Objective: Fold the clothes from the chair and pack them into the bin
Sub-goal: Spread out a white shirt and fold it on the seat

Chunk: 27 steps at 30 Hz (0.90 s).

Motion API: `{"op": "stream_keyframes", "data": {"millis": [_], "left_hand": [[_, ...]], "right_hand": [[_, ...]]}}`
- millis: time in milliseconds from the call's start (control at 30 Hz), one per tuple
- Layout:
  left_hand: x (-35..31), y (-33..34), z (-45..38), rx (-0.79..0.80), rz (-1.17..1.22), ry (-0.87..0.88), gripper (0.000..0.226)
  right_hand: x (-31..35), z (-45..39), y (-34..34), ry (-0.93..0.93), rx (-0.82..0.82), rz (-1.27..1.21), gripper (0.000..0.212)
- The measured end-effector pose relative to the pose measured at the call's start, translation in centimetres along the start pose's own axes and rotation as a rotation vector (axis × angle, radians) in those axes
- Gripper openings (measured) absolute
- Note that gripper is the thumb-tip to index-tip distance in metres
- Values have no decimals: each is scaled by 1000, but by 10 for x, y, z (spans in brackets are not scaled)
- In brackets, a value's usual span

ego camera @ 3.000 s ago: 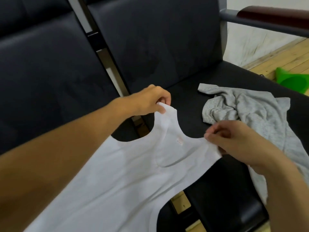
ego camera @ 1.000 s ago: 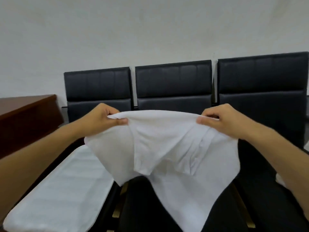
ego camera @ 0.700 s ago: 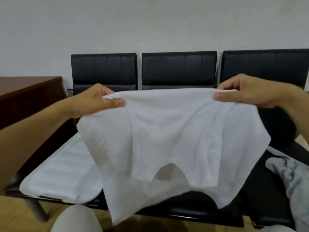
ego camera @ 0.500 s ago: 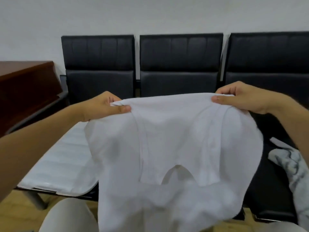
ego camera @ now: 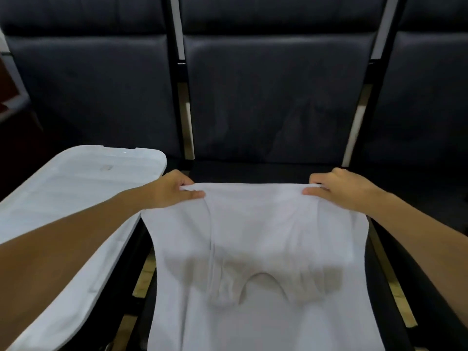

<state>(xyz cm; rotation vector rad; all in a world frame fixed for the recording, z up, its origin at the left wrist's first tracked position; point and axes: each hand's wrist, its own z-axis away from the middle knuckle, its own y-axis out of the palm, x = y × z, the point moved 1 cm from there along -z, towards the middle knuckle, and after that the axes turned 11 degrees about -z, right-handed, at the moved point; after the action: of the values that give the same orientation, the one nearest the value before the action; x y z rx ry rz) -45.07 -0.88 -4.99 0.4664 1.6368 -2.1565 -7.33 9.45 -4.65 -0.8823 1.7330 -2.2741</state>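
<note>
A white sleeveless top [ego camera: 255, 239] lies spread over the seat of the middle black chair [ego camera: 276, 102], folded across so its neckline shows low in the cloth. My left hand [ego camera: 174, 191] pinches the fold's far left corner between thumb and fingers. At the far right corner my right hand [ego camera: 336, 188] pinches the same folded edge. The cloth's near end runs off the bottom of the view. A white bin lid [ego camera: 76, 198] rests on the left chair seat; what lies under it is hidden.
Black chair backs fill the far side, the left one [ego camera: 91, 84] behind the white lid and a third [ego camera: 430, 97] at the right. Metal frame rails [ego camera: 186, 117] show between the seats. A brown wooden edge [ego camera: 10, 92] sits at the far left.
Both hands have lowered the white top from mid-air down onto the middle chair seat, keeping their pinch on the folded edge. The view has tilted down; the grey garment is out of frame.
</note>
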Motion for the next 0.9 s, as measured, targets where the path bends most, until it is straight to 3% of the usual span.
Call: {"op": "stream_keyframes", "data": {"millis": [167, 333, 500, 633, 767, 800, 867, 900], "left_hand": [[17, 0, -67, -131, -192, 23, 55], [9, -22, -92, -338, -350, 133, 34], [0, -30, -38, -490, -439, 314, 13], [1, -9, 50, -525, -474, 424, 13], [19, 43, 126, -317, -538, 545, 11], [23, 59, 142, -256, -587, 557, 10], [32, 86, 161, -126, -680, 527, 31], [32, 96, 169, -67, -721, 496, 37]], "right_hand": [[-22, -54, 5, -3, -62, 28, 34], [-20, -72, -13, -10, -206, 7, 36], [2, -27, -28, 0, -292, -108, 33], [29, 58, -11, -114, -334, -168, 43], [46, 137, 45, -90, -95, -260, 43], [50, 153, 61, -114, -21, -225, 55], [54, 169, 89, -175, 115, -70, 80], [55, 177, 100, -193, 158, 6, 80]]}}
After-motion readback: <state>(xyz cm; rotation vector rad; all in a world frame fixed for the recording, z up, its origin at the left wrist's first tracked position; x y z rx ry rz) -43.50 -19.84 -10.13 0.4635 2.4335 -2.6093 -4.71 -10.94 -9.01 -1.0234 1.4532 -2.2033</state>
